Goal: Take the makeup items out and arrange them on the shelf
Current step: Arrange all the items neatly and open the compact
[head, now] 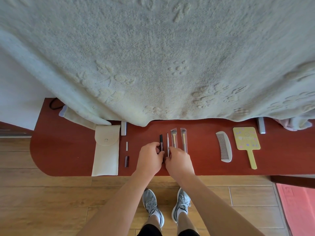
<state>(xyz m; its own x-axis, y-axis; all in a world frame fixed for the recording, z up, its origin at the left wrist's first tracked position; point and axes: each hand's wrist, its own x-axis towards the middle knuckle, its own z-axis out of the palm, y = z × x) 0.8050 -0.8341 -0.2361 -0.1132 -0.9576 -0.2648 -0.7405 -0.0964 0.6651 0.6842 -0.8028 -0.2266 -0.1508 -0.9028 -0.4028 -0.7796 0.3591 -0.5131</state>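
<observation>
Currently, both of your hands are at the middle of the shelf [68, 150], where the makeup items lie in a row.

1. Grip state. Your left hand [150, 158] has a narrow grip: its fingers curl round the near end of the black stick [161, 141], which lies on the shelf pointing away from you. Your right hand [179, 161] has its fingers bent down over the near end of the thin metal tool [167, 142]. Whether they pinch the tool or only press on it cannot be told.

2. Location of the items. The two brushes [174, 138] lie just right of the metal tool, each in a clear sleeve. The comb [224, 147] and the hand mirror [246, 141] lie well apart to the right. A small white piece [127, 145] and a short dark tube [126, 161] lie to the left, beside the cream pouch [105, 155].

3. Handling. Judge the stick and the tool to be light, stiff and smooth, so they may roll. Hold each near its middle and set it down flat. The brush sleeves look slippery, so pinch at the handle and not the bristles. Treat the mirror as fragile and lift it by its handle.

4. Markings. The mirror back carries a dotted print with an emblem, and the pouch flap bears a small mark. No writing is readable.
</observation>
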